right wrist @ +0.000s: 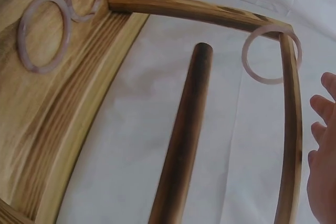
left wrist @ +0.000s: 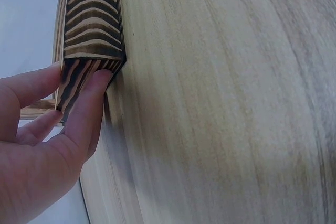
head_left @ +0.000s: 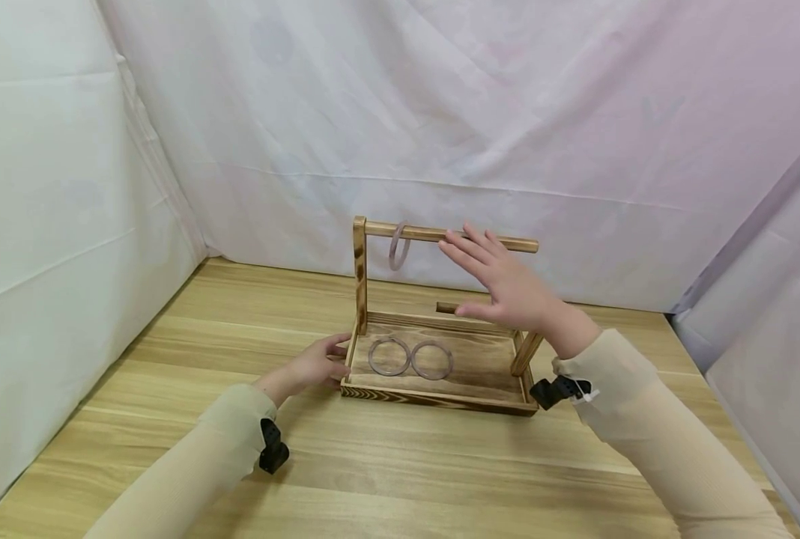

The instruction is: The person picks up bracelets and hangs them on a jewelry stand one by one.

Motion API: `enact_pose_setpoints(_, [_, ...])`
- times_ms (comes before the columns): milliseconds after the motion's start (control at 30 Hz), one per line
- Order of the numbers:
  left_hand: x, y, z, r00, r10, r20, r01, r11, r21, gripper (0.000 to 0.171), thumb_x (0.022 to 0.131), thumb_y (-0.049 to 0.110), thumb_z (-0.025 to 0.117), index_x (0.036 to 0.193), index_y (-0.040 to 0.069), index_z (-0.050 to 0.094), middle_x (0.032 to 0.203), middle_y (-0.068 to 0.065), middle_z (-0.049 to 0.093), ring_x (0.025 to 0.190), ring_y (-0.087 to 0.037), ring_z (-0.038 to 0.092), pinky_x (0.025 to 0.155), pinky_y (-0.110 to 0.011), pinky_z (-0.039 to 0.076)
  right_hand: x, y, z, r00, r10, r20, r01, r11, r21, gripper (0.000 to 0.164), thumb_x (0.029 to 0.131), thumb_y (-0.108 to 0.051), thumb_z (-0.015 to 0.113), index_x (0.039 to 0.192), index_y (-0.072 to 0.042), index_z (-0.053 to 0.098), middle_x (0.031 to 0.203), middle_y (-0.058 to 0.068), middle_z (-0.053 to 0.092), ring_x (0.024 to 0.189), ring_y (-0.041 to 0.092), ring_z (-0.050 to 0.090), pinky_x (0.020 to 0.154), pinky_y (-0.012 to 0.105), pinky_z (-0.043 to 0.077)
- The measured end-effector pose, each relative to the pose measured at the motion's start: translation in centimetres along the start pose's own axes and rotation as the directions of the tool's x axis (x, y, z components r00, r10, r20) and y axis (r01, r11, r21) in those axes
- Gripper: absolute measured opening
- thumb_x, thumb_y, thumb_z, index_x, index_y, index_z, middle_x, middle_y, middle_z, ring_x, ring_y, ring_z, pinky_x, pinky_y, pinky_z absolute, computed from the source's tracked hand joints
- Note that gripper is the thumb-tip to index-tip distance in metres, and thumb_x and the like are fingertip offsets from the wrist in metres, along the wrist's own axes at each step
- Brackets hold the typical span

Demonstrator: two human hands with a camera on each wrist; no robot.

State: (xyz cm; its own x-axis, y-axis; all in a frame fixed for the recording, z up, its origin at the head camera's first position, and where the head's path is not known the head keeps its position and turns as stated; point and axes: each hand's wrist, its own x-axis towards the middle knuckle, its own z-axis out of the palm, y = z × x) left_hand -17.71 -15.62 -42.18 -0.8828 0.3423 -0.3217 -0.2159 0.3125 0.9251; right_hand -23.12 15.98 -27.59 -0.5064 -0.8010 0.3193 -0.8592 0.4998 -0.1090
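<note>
Here's your right hand (head_left: 504, 288), raised at the upper rod (head_left: 427, 233), fingers long and straight, thumb apart, nothing in the grasp; the right wrist view shows a gap between hand and rod. That rod runs left to right from the upright left post (head_left: 360, 277), its free end pointing right. On its left part, close to the post, hangs the pale hanging ring (right wrist: 244, 56), looped around the rod, its flat face set across the rod's long axis. Lower down, the dark lower rod (right wrist: 184, 135) points its free end left. The right post (head_left: 525, 353) leans rightward behind your forearm.

Over on the left, your left hand (head_left: 312, 367) rests on the end of the tray (head_left: 481, 367), thumb and fingers apart and touching the wood. The tray's long axis goes left to right, its right end a touch nearer you. Flat in its left half lie the left ring (head_left: 371, 356) and right ring (head_left: 451, 361), side by side, edges meeting. All of it stands on the wood-grain table (head_left: 400, 479).
</note>
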Motion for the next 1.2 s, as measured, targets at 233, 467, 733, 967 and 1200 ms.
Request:
enact_pose_setpoints(233, [0.0, -0.1, 0.0, 1.000, -0.009, 0.000, 0.009, 1.000, 0.002, 0.069, 0.090, -0.005, 0.051, 0.149, -0.002, 0.013, 0.141, -0.035, 0.030, 0.109, -0.040, 0.056, 0.084, -0.043, 0.054, -1.0, -0.9, 1.3, 0.997, -0.077, -0.025, 0.076, 0.997, -0.032, 0.091, 0.084, -0.075, 0.024, 0.150, -0.012, 0.024, 0.156, 0.012, 0.020, 0.145, 0.034, 0.009, 0.117, 0.054, 0.008])
enact_pose_setpoints(467, [0.0, -0.2, -0.1, 1.000, -0.011, -0.006, 0.011, 1.000, 0.001, 0.069, 0.090, -0.006, 0.051, 0.148, -0.002, 0.014, 0.140, -0.035, 0.031, 0.106, -0.038, 0.058, 0.083, -0.042, 0.055, -1.6, -1.7, 2.3, 0.994, -0.113, -0.007, 0.113, 0.994, -0.007, 0.092, 0.084, -0.075, 0.024, 0.149, -0.011, 0.025, 0.157, 0.010, 0.018, 0.145, 0.033, 0.009, 0.118, 0.049, 0.004])
enact_pose_setpoints(733, [-0.1, -0.2, -0.1, 1.000, -0.011, -0.004, 0.011, 1.000, 0.000, 0.069, 0.090, -0.005, 0.051, 0.148, -0.002, 0.014, 0.141, -0.035, 0.031, 0.108, -0.039, 0.057, 0.083, -0.042, 0.055, -2.2, -2.4, 3.7, 0.990, -0.131, 0.042, 0.130, 0.991, 0.025, 0.091, 0.083, -0.075, 0.030, 0.149, -0.011, 0.026, 0.157, 0.010, 0.018, 0.145, 0.033, 0.009, 0.115, 0.057, 0.013])
enact_pose_setpoints(967, [-0.1, 0.0, 0.0, 1.000, -0.022, -0.005, 0.022, 1.000, 0.000, 0.070, 0.090, -0.005, 0.051, 0.149, 0.000, 0.014, 0.142, -0.034, 0.031, 0.108, -0.038, 0.057, 0.083, -0.042, 0.055, -2.7, -2.9, 5.0, 0.984, -0.164, 0.065, 0.163, 0.987, 0.019, 0.087, 0.085, -0.073, 0.031, 0.149, -0.014, 0.027, 0.155, 0.009, 0.025, 0.144, 0.033, 0.015, 0.114, 0.052, 0.021])
enact_pose_setpoints(1200, [-0.1, -0.2, 0.0, 1.000, -0.020, -0.005, 0.020, 1.000, 0.000, 0.070, 0.090, -0.005, 0.052, 0.149, -0.001, 0.014, 0.141, -0.034, 0.032, 0.109, -0.039, 0.057, 0.083, -0.042, 0.055, -3.3, -3.4, 6.1, 0.979, -0.174, 0.103, 0.170, 0.984, 0.050, 0.083, 0.086, -0.067, 0.044, 0.148, -0.014, 0.028, 0.154, 0.010, 0.027, 0.144, 0.032, 0.017, 0.112, 0.054, 0.025])
